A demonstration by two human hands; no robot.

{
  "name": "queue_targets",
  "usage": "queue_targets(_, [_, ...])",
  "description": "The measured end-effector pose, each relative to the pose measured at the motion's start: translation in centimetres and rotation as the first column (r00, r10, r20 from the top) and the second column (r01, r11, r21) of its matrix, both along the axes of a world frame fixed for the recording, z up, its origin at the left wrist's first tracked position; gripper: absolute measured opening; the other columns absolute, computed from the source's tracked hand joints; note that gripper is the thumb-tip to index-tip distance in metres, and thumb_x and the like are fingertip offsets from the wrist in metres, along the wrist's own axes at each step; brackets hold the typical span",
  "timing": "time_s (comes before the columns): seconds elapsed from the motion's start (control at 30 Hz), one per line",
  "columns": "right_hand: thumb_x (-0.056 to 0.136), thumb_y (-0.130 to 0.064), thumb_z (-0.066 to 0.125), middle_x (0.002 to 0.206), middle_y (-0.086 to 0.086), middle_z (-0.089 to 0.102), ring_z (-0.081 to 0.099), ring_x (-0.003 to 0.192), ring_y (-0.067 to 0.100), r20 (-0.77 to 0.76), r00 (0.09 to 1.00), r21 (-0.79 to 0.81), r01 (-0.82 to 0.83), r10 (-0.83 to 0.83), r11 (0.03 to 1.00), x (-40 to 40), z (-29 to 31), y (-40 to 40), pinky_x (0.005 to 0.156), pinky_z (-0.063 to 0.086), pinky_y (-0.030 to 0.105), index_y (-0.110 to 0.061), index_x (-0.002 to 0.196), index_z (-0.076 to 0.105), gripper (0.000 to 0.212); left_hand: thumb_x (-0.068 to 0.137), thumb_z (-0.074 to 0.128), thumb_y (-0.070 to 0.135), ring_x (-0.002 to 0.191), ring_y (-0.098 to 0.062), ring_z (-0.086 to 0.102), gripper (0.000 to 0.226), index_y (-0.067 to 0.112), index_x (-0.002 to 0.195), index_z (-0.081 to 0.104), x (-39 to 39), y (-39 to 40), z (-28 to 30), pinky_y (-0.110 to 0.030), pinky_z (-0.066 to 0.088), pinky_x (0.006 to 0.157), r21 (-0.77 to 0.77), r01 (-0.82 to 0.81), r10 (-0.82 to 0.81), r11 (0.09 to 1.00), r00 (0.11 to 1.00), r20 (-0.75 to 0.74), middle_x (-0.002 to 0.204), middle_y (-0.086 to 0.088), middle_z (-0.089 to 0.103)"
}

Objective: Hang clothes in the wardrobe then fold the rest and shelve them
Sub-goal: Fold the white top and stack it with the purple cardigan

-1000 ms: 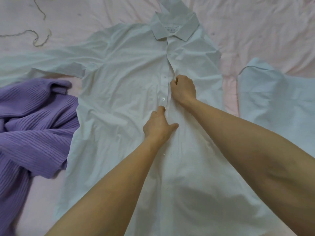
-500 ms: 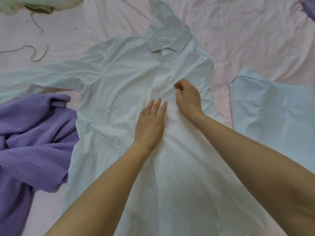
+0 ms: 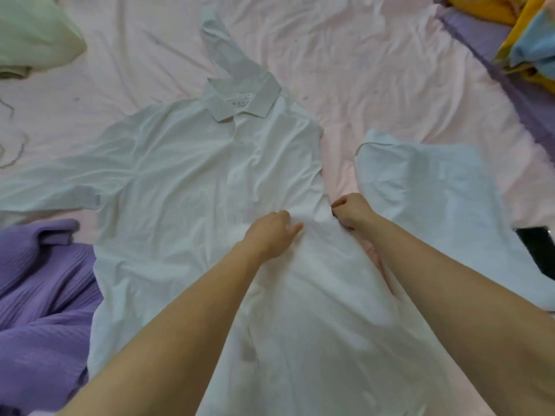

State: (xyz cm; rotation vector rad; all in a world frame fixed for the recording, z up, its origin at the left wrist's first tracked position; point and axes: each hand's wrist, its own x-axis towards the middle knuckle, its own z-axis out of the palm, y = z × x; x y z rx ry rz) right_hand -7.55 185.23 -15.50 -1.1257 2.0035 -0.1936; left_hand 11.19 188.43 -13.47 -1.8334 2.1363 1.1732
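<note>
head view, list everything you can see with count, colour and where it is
white collared shirt: 1, white, spread flat mid bed, collar away from the person
purple knit sweater: 1, purple, left of shirt
pale blue garment: 1, right of shirt
pale green cloth: 1, top left corner
yellow and blue fabric: 1 pile, top right corner
dark flat object: 1, black, right edge, unclear
pink bedsheet: 1, under everything
left hand: 1, resting on shirt front
right hand: 1, grip on shirt's right edge
</note>
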Motion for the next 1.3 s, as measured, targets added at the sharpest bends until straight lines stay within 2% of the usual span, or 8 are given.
queue_targets(0.13, [0.088,0.010,0.046,0.108,-0.002,0.068,0.064,0.094,0.010,0.531,0.846,-0.053,-0.017,0.043,0.998,1.6,3.1,1.7,0.068,0.051,0.017,-0.019,0.119,0.061,0.045,0.094,0.030,0.066,0.117,-0.028,0.053,0.070,0.010,0.125,0.057,-0.8,-1.7,1.9,-0.038,0.039,0.099,0.333,-0.390,0.494,0.859,0.803,-0.333,0.128,-0.008,0.057])
queue_targets(0.23, [0.085,0.012,0.040,0.124,-0.013,0.059,0.056,0.111,0.002,0.574,0.745,-0.065,-0.372,0.340,0.926,3.9,4.6,2.7,0.088,0.046,0.012,-0.029,0.132,0.053,0.064,0.084,0.057,0.061,0.106,-0.028,0.059,0.066,0.010,0.125,0.055,-0.6,-3.7,1.2,-0.035,0.046,0.084,0.381,-0.598,0.710,0.705,0.595,-0.378,0.119,-0.007,0.061])
queue_targets(0.33, [0.080,0.012,0.039,0.120,-0.008,0.066,0.059,0.112,0.006,0.581,0.718,-0.030,-0.452,0.383,0.892,5.0,3.9,2.7,0.095,0.046,0.018,-0.033,0.113,0.066,0.062,0.090,0.057,0.031,0.097,-0.035,0.063,0.039,0.000,0.114,0.060,0.5,-4.8,-1.0,-0.038,0.054,0.078,0.271,-0.735,0.783,0.622,0.575,-0.239,0.111,-0.018,0.064])
queue_targets(0.5, [0.083,0.008,0.046,0.106,0.008,0.065,0.061,0.101,0.022,0.137,0.989,-0.243,-0.023,0.058,0.970,3.8,1.1,-0.8,0.078,0.043,0.022,-0.007,0.119,0.058,0.041,0.101,0.038,0.017,0.109,-0.040,0.057,0.036,-0.008,0.117,0.058,1.4,-5.1,-2.8,-0.043,0.049,0.095,0.234,-0.772,0.807,0.590,0.573,-0.144,0.118,-0.025,0.060])
queue_targets(0.67, [0.080,0.006,0.056,0.113,0.017,0.060,0.061,0.105,0.035,0.292,0.956,-0.196,0.089,-0.029,0.977,4.4,-1.2,-4.9,0.094,0.050,0.048,-0.017,0.149,0.021,0.081,0.101,0.035,0.019,0.108,-0.039,0.057,0.036,-0.005,0.109,0.060,0.7,-4.9,-3.3,-0.044,0.047,0.097,0.212,-0.746,0.775,0.631,0.595,-0.213,0.115,-0.023,0.061])
queue_targets(0.97, [0.092,-0.019,0.055,0.148,0.011,0.038,0.026,0.141,0.028,-0.132,0.943,-0.426,-0.332,0.305,0.842,5.4,-0.6,-10.1,0.109,0.025,0.030,-0.003,0.116,0.063,0.030,0.100,0.033,0.019,0.111,-0.042,0.056,0.039,-0.008,0.115,0.056,0.6,-5.6,-2.0,-0.043,0.049,0.088,0.188,-0.664,0.689,0.724,0.688,-0.228,0.121,-0.026,0.058])
queue_targets(1.13, [0.098,-0.019,0.047,0.087,0.011,0.060,0.057,0.085,0.030,-0.063,0.956,-0.610,-0.266,0.288,0.747,3.3,4.2,-11.8,0.064,0.027,0.032,-0.010,0.091,0.050,0.012,0.102,0.029,0.041,0.115,-0.033,0.055,0.051,0.003,0.120,0.059,-0.7,-6.2,-0.3,-0.040,0.042,0.103,0.193,-0.529,0.561,0.826,0.801,-0.207,0.126,-0.014,0.059])
queue_targets(1.3, [0.100,-0.031,0.040,0.086,0.018,0.063,0.059,0.076,0.037,-0.638,0.688,-0.477,-0.706,0.347,0.524,0.9,9.4,-15.5,0.057,0.027,0.034,-0.010,0.108,0.048,0.024,0.101,0.033,0.043,0.123,-0.033,0.049,0.053,0.004,0.133,0.049,-2.6,-7.5,0.9,-0.036,0.039,0.102,0.123,-0.340,0.353,0.933,0.930,-0.106,0.135,-0.017,0.053])
